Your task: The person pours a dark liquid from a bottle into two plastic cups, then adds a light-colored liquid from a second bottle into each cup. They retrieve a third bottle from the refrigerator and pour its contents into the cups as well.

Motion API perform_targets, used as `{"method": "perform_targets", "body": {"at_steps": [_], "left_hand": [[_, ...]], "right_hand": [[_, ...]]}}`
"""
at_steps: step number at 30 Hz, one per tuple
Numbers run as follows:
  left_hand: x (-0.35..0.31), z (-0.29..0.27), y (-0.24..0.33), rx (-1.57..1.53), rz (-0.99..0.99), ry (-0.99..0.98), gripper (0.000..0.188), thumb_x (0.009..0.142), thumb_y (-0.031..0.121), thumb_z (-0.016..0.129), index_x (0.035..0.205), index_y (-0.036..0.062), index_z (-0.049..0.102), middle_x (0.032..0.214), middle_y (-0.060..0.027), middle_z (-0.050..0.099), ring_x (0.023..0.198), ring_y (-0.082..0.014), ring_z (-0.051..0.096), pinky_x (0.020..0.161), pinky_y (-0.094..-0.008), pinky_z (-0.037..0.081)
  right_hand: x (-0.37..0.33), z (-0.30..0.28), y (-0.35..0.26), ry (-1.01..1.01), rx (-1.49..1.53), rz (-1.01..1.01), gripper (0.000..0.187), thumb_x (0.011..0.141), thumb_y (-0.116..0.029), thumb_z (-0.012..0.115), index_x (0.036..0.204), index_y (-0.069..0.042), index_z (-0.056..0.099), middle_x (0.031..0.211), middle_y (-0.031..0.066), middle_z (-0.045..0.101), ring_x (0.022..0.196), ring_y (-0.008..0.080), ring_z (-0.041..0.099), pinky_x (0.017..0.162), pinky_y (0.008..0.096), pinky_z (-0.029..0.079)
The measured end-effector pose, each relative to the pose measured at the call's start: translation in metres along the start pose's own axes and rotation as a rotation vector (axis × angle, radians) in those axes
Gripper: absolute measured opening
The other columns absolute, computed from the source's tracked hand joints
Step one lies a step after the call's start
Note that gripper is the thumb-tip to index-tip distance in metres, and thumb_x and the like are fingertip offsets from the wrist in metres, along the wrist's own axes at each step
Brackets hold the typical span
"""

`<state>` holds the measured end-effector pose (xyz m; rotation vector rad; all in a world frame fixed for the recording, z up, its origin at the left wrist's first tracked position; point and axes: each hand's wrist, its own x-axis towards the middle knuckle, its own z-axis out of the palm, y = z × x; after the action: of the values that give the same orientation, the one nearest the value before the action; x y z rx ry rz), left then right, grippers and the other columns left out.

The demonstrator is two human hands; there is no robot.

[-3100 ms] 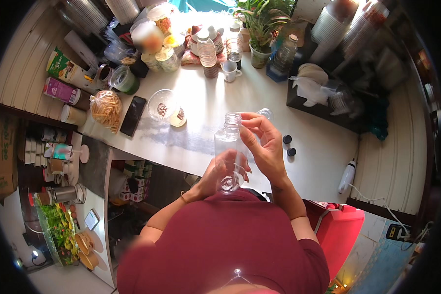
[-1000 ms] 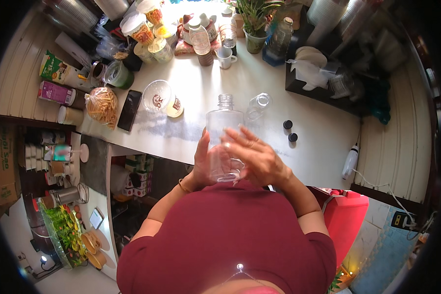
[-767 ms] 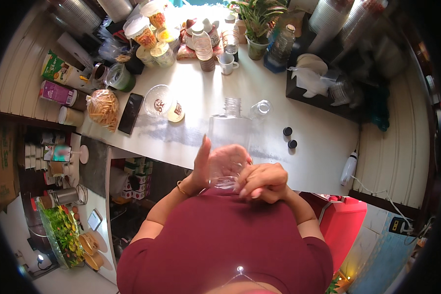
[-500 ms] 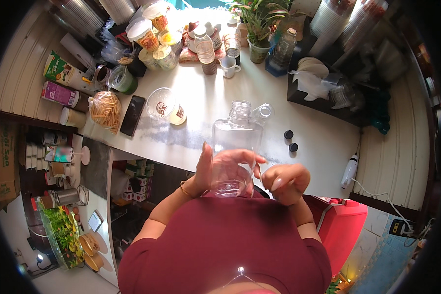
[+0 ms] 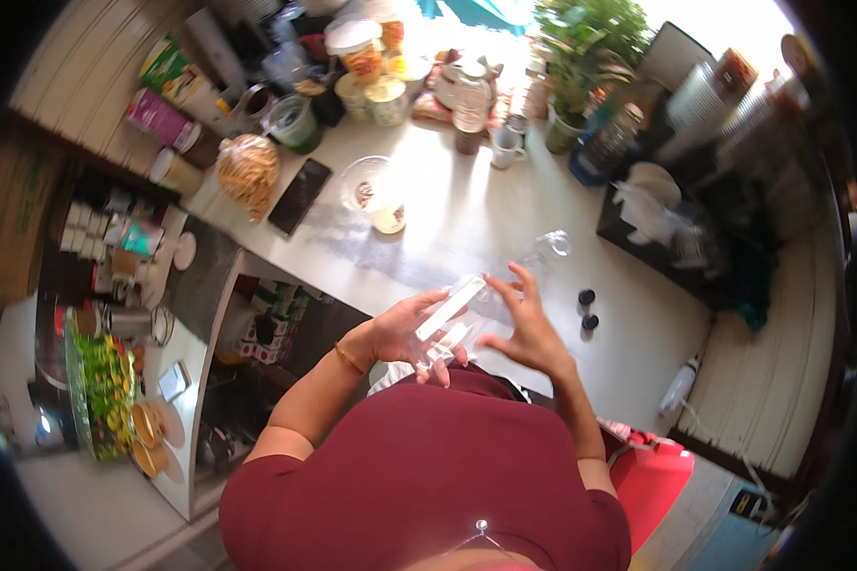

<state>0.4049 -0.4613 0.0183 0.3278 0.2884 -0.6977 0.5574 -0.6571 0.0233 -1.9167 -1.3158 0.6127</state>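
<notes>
A clear flat-sided plastic bottle [image 5: 449,319] is held tilted in front of my chest, bright glare along its side. My left hand [image 5: 408,328] is wrapped round it from the left, with fingertips showing below. My right hand [image 5: 535,333] is at its right side, fingers spread and curved toward it. Whether those fingertips touch the bottle I cannot tell. Beyond my right hand, another clear bottle [image 5: 552,246] lies on the white table [image 5: 628,357]. Two small black caps [image 5: 587,309] rest to the right of it.
Farther left on the table are a clear plastic cup [image 5: 369,181], a black phone [image 5: 300,197] and a bag of brown sticks [image 5: 248,176]. Tubs, bottles, a white mug [image 5: 507,149] and a potted plant [image 5: 567,124] line the back. A black box [image 5: 652,238] stands at the right.
The bottle has gone from nearly upright to tilted and come closer to my chest. My right hand has opened from a curled shape, fingers now spread beside the bottle. The whole view has turned.
</notes>
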Motion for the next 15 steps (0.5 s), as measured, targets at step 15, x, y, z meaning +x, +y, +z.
{"method": "perform_targets", "body": {"at_steps": [15], "left_hand": [[-0.013, -0.015, -0.045, 0.196, 0.315, 0.713, 0.102, 0.084, 0.078, 0.022, 0.147, 0.0005, 0.005, 0.142, -0.0238, 0.020, 0.121, -0.0378, 0.042, 0.085, -0.0499, 0.053]], "right_hand": [[-0.011, 0.117, 0.067, 0.131, 0.519, 0.111, 0.083, 0.063, -0.011, 0.080, 0.131, 0.000, 0.033, 0.128, 0.0157, 0.046, 0.120, 0.0259, 0.048, 0.098, 0.0374, 0.041]]}}
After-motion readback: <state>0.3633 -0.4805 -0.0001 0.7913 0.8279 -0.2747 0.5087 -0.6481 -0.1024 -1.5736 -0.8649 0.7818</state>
